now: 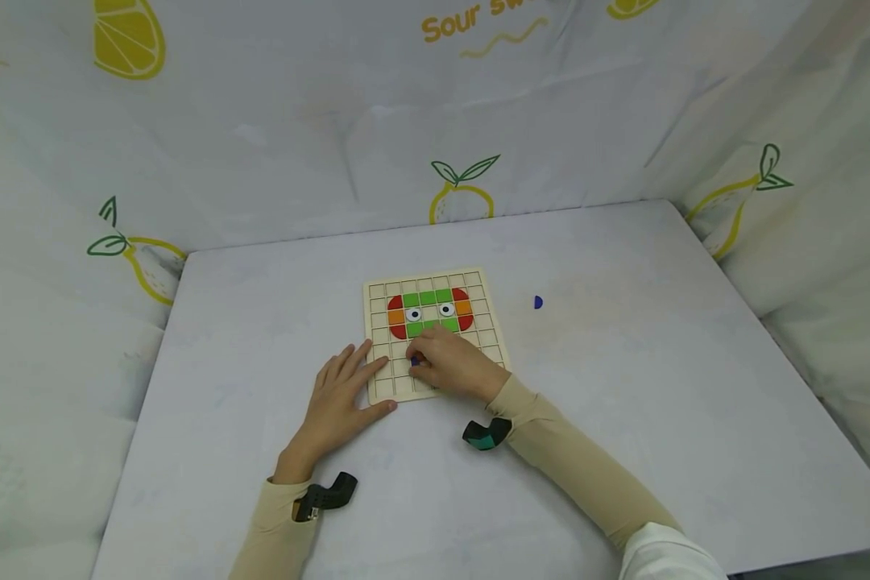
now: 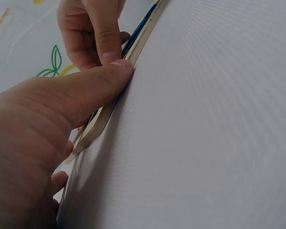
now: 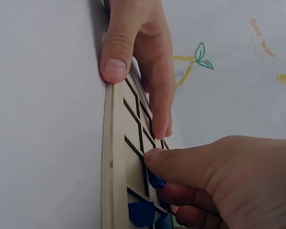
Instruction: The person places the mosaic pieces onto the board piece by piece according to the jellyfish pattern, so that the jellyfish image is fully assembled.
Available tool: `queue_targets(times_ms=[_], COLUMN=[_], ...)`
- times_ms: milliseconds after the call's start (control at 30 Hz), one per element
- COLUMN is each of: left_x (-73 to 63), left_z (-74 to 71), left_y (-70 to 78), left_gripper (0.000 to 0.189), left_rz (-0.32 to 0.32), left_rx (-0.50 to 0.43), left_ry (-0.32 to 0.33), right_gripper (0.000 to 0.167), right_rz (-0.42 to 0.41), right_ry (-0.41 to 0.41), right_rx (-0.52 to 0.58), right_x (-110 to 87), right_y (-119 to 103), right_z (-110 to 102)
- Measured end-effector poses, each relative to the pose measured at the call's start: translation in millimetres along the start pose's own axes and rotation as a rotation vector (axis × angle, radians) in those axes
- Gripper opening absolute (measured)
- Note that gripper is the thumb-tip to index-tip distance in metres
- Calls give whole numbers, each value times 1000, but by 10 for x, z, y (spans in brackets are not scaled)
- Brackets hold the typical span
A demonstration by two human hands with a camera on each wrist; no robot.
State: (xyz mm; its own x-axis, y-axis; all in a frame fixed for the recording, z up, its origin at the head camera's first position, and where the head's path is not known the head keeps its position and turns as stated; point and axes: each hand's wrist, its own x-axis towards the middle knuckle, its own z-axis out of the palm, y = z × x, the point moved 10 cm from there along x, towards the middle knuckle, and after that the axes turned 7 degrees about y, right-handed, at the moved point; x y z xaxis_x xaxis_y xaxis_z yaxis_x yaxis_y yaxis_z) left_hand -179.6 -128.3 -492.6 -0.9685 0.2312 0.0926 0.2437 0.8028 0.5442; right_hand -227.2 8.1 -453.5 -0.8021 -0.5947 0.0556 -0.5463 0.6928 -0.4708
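Observation:
A wooden grid board (image 1: 486, 322) lies on the table, bearing a pattern of red, orange and green pieces with two eye pieces (image 1: 445, 309). At its near left corner my left hand (image 1: 337, 407) has its fingers spread, the thumb and fingertips touching the board's edge. My right hand (image 1: 455, 364) is over the lower part of the board and pinches a small blue piece (image 3: 156, 181) between thumb and fingers. In the right wrist view another blue piece (image 3: 141, 214) sits in the grid near the board's edge. The right hand hides part of the grid in the head view.
A blue half-round piece (image 1: 538, 302) lies on the white table (image 1: 623, 362) to the right of the board. Behind the table hangs a white cloth (image 1: 283, 145) printed with lemons, and similar cloth flanks both sides.

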Motion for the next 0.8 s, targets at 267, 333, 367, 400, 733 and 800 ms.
queue_targets(times_ms=[267,333,367,400,733,800], left_x=[2,1,0,0,-4,-4], left_z=[-9,-9,-11,-13,-26,-23], left_y=[12,10,8,8,15,20], left_gripper=[75,75,75,75,75,76], left_rz=[-3,-4,-4,-3,-11,-12], left_rx=[-6,-5,-6,-5,-11,-8], left_ry=[2,1,2,3,3,0], right_gripper=[21,21,22,22,23,24], right_rz=[-11,-20,-25,-29,36,68], right_ry=[-3,-5,-6,-8,37,83], right_rx=[9,4,2,3,98,122], right_x=[-14,-9,-6,-2,14,3], right_y=[-28,-32,-34,-35,158,242], right_z=[-42,-43,-41,-41,-348,-500])
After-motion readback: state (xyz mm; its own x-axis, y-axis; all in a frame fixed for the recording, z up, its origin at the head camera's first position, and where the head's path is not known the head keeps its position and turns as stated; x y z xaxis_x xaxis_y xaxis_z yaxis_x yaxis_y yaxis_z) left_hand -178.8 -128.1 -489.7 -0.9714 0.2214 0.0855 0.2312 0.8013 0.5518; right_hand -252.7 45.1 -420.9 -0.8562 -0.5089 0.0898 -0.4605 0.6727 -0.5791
